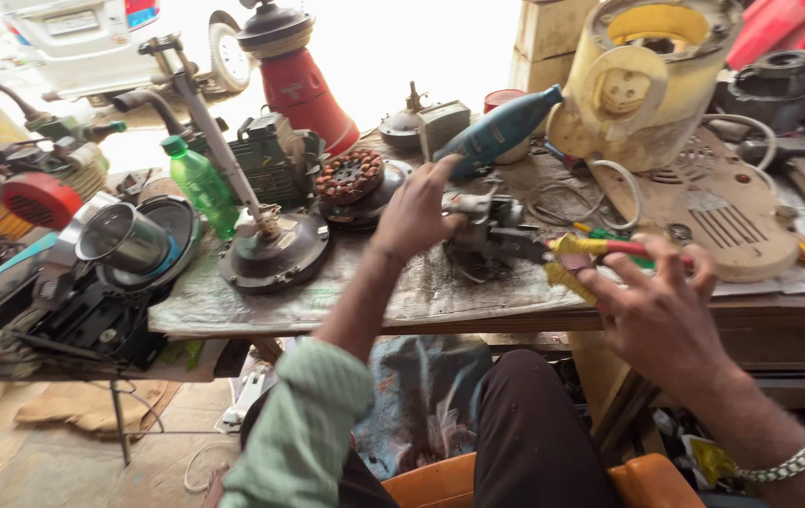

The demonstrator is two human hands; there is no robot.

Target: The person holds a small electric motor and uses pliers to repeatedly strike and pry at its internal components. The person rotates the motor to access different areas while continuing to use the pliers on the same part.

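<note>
Left hand [416,212] resting on a small grey motor assembly [479,230] near the middle of the desk [289,301], fingers spread over its top and left side, gripping loosely rather than clenched. Right hand [652,315] at the desk's front edge, fingers opened out and curled around the yellow handles of a pair of pliers [572,256], with a red-and-green handled tool lying just beside. Pliers' long axis running left to right, dark nose pointing at the motor assembly and touching or nearly touching its right side. Motor assembly ahead and left of the right hand, directly under the left, so left hand nearer. Behind: teal power tool [496,132], yellow appliance housing [642,80], green bottle [200,183], copper-wound stator [350,177]
</note>
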